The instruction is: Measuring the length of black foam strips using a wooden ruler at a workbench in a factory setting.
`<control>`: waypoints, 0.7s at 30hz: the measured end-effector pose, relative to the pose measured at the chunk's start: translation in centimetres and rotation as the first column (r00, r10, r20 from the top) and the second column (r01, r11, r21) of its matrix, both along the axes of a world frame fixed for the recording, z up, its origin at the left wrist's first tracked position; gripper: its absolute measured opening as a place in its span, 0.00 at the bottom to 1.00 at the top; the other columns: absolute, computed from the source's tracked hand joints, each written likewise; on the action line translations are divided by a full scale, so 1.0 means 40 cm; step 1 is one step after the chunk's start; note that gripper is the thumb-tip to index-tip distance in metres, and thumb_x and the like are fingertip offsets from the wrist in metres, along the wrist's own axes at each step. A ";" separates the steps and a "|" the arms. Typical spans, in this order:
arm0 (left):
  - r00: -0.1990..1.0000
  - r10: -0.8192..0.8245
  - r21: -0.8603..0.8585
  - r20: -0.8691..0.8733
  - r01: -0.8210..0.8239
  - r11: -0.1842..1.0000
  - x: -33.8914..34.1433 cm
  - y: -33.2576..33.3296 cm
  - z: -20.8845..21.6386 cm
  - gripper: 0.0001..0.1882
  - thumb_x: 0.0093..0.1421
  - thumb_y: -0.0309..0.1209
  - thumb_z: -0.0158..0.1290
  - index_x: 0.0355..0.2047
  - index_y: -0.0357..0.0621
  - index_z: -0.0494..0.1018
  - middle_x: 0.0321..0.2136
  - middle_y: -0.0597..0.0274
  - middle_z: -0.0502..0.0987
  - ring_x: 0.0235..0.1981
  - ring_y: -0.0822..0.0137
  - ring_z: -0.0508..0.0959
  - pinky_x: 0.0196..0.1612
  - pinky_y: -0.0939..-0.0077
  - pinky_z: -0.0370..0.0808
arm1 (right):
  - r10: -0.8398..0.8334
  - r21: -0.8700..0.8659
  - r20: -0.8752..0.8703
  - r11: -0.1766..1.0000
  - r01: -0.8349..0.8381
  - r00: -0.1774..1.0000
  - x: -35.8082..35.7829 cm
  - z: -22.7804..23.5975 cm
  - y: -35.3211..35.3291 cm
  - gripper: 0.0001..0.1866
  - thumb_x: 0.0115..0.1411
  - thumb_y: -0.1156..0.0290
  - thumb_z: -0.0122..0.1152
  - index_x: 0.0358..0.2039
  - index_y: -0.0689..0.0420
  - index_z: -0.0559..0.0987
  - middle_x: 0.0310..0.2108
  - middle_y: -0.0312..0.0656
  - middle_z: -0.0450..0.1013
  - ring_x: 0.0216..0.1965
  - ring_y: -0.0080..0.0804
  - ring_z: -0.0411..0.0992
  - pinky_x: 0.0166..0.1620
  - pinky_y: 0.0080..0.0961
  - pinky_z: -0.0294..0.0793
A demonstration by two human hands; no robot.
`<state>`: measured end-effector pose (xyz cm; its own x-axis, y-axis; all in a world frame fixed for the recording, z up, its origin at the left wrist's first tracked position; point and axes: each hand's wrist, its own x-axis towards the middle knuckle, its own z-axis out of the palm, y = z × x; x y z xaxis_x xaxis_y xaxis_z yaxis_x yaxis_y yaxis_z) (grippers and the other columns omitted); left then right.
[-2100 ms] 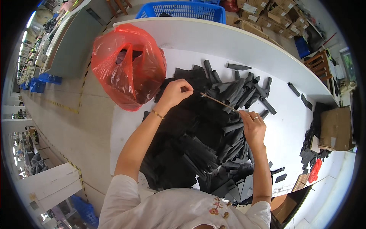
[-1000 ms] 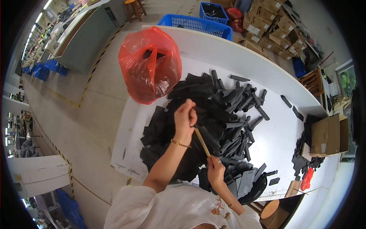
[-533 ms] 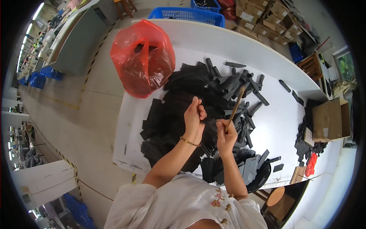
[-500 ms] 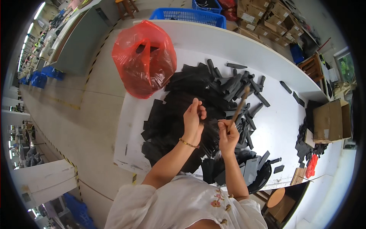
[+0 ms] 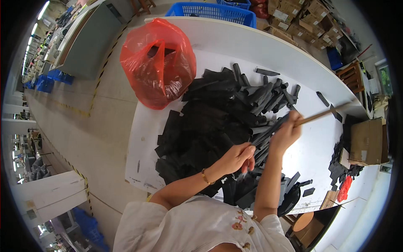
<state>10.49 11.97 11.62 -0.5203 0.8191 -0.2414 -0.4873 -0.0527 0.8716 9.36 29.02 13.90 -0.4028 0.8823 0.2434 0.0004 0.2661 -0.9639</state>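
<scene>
My right hand [image 5: 286, 133] is closed around a thin wooden stick [image 5: 321, 116] that points out to the right. A dark strip [image 5: 275, 127] shows just left of that hand; whether it is held or lies on the pile behind, I cannot tell. My left hand [image 5: 240, 158], with a beaded bracelet at the wrist, is lower and to the left, its fingers curled and the thumb pressed on them. What it pinches, if anything, does not show. Under both hands spreads a heap of black fabric pieces [image 5: 205, 122], flat on the left, with several rolled tubes [image 5: 262, 98] on the right.
A red plastic bag [image 5: 157, 63] stands at the table's far left corner. The white table [image 5: 145, 147] has a raised back board [image 5: 235, 38]. Behind it sits a blue basket [image 5: 214, 11]. At the right are a cardboard box [image 5: 366, 143] and more black scraps [image 5: 338, 166].
My right hand has moved right and up, and the stick has swung from upright to pointing right. My left hand has shifted right and nearer to me.
</scene>
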 end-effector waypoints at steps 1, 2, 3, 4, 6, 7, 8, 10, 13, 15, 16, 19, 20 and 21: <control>0.997 -0.002 -0.057 0.083 0.007 0.998 -0.001 -0.020 -0.021 0.18 0.70 0.39 0.38 0.26 0.42 0.64 0.18 0.57 0.76 0.14 0.75 0.72 0.19 0.83 0.68 | -0.026 -0.132 -0.034 0.991 0.021 0.999 -0.025 0.015 0.059 0.11 0.67 0.69 0.51 0.28 0.59 0.72 0.20 0.28 0.61 0.21 0.14 0.54 0.25 0.14 0.54; 0.986 -0.005 -0.108 0.167 0.024 0.994 -0.013 -0.037 -0.040 0.16 0.69 0.36 0.39 0.26 0.41 0.66 0.18 0.57 0.77 0.13 0.74 0.72 0.18 0.83 0.68 | -0.061 -0.260 -0.061 0.965 0.043 0.996 -0.049 0.015 0.133 0.12 0.67 0.66 0.51 0.28 0.59 0.73 0.19 0.27 0.60 0.20 0.14 0.53 0.23 0.15 0.53; 0.996 0.029 -0.196 0.080 -0.012 0.980 -0.060 -0.051 -0.044 0.13 0.66 0.32 0.40 0.26 0.40 0.67 0.19 0.55 0.78 0.14 0.72 0.74 0.19 0.81 0.69 | -0.020 -0.200 -0.027 0.980 0.015 0.999 -0.061 -0.009 0.213 0.13 0.66 0.64 0.53 0.29 0.60 0.74 0.18 0.26 0.60 0.20 0.14 0.53 0.23 0.15 0.53; 0.985 0.085 -0.206 -0.149 -0.115 0.972 -0.124 -0.058 -0.075 0.11 0.65 0.30 0.42 0.27 0.39 0.70 0.19 0.55 0.78 0.15 0.72 0.75 0.20 0.79 0.70 | 0.016 -0.138 0.013 0.990 -0.014 1.000 -0.058 -0.023 0.273 0.15 0.66 0.62 0.54 0.31 0.61 0.76 0.18 0.26 0.60 0.19 0.14 0.53 0.23 0.16 0.53; 0.799 0.202 -0.291 -0.566 -0.423 0.858 -0.274 -0.073 -0.145 0.09 0.61 0.30 0.51 0.38 0.41 0.76 0.27 0.58 0.79 0.25 0.66 0.78 0.32 0.73 0.74 | -0.005 0.069 0.317 0.997 -0.018 0.948 -0.057 -0.057 0.299 0.15 0.65 0.60 0.56 0.36 0.62 0.77 0.18 0.29 0.64 0.20 0.17 0.57 0.24 0.19 0.57; 0.665 0.098 -0.289 -0.741 -0.447 0.846 -0.357 -0.075 -0.187 0.09 0.59 0.31 0.53 0.39 0.43 0.76 0.28 0.59 0.78 0.30 0.63 0.77 0.36 0.71 0.74 | 0.029 0.150 0.454 0.983 -0.108 0.890 -0.043 -0.103 0.303 0.15 0.65 0.60 0.56 0.38 0.61 0.77 0.18 0.32 0.66 0.20 0.19 0.60 0.25 0.21 0.60; 0.490 -0.015 -0.282 -0.872 -0.476 0.833 -0.436 -0.080 -0.237 0.11 0.57 0.31 0.55 0.41 0.45 0.77 0.30 0.59 0.78 0.34 0.60 0.77 0.40 0.69 0.74 | 0.050 0.213 0.582 0.954 -0.211 0.811 -0.031 -0.144 0.302 0.15 0.64 0.60 0.56 0.40 0.60 0.77 0.19 0.35 0.69 0.21 0.22 0.62 0.27 0.22 0.63; 0.300 -0.124 -0.252 -0.946 -0.439 0.862 -0.548 -0.104 -0.374 0.10 0.54 0.29 0.57 0.38 0.47 0.78 0.30 0.60 0.75 0.38 0.58 0.74 0.44 0.67 0.73 | 0.208 0.031 0.685 0.949 -0.313 0.698 -0.003 -0.190 0.242 0.13 0.65 0.61 0.55 0.41 0.58 0.77 0.21 0.43 0.71 0.24 0.27 0.68 0.30 0.26 0.68; 0.240 -0.314 -0.387 -0.918 -0.387 0.837 -0.610 -0.088 -0.456 0.09 0.51 0.26 0.61 0.35 0.46 0.78 0.28 0.62 0.73 0.35 0.61 0.73 0.40 0.68 0.72 | 0.325 0.028 0.672 0.887 -0.462 0.665 0.061 -0.268 0.197 0.11 0.64 0.65 0.56 0.41 0.58 0.77 0.25 0.47 0.73 0.26 0.33 0.73 0.33 0.29 0.71; 0.361 -0.289 -0.417 -0.887 -0.354 0.837 -0.627 -0.078 -0.455 0.10 0.48 0.25 0.62 0.32 0.46 0.78 0.27 0.63 0.72 0.34 0.62 0.73 0.40 0.69 0.72 | 0.331 0.075 0.682 0.855 -0.512 0.653 0.084 -0.277 0.172 0.08 0.60 0.70 0.60 0.39 0.58 0.79 0.28 0.48 0.75 0.27 0.40 0.74 0.33 0.30 0.72; 0.472 -0.263 -0.446 -0.841 -0.330 0.832 -0.633 -0.079 -0.443 0.10 0.45 0.24 0.64 0.30 0.45 0.78 0.26 0.63 0.72 0.34 0.62 0.73 0.39 0.70 0.72 | 0.328 0.071 0.684 0.859 -0.507 0.651 0.084 -0.273 0.160 0.08 0.60 0.70 0.60 0.39 0.58 0.79 0.28 0.48 0.75 0.27 0.40 0.74 0.33 0.30 0.72; 0.573 -0.190 -0.410 -0.797 -0.283 0.867 -0.634 -0.085 -0.381 0.09 0.42 0.24 0.65 0.25 0.44 0.78 0.25 0.63 0.73 0.33 0.62 0.73 0.39 0.70 0.71 | 0.353 0.220 0.662 0.751 -0.622 0.661 0.079 -0.229 0.127 0.07 0.57 0.75 0.62 0.37 0.60 0.80 0.27 0.43 0.74 0.23 0.35 0.71 0.29 0.26 0.70; 0.594 -0.155 -0.379 -0.789 -0.272 0.885 -0.629 -0.090 -0.356 0.09 0.42 0.24 0.65 0.25 0.44 0.78 0.25 0.63 0.73 0.32 0.63 0.73 0.39 0.71 0.71 | 0.355 0.221 0.658 0.752 -0.621 0.664 0.077 -0.222 0.120 0.07 0.57 0.75 0.62 0.37 0.60 0.80 0.27 0.43 0.74 0.23 0.35 0.71 0.29 0.26 0.70; 0.580 -0.156 -0.363 -0.800 -0.259 0.895 -0.621 -0.094 -0.330 0.08 0.43 0.25 0.65 0.25 0.43 0.78 0.26 0.64 0.74 0.32 0.64 0.73 0.41 0.72 0.70 | 0.345 0.276 0.655 0.719 -0.638 0.672 0.074 -0.215 0.112 0.07 0.57 0.75 0.62 0.36 0.60 0.80 0.26 0.43 0.73 0.24 0.37 0.72 0.29 0.27 0.70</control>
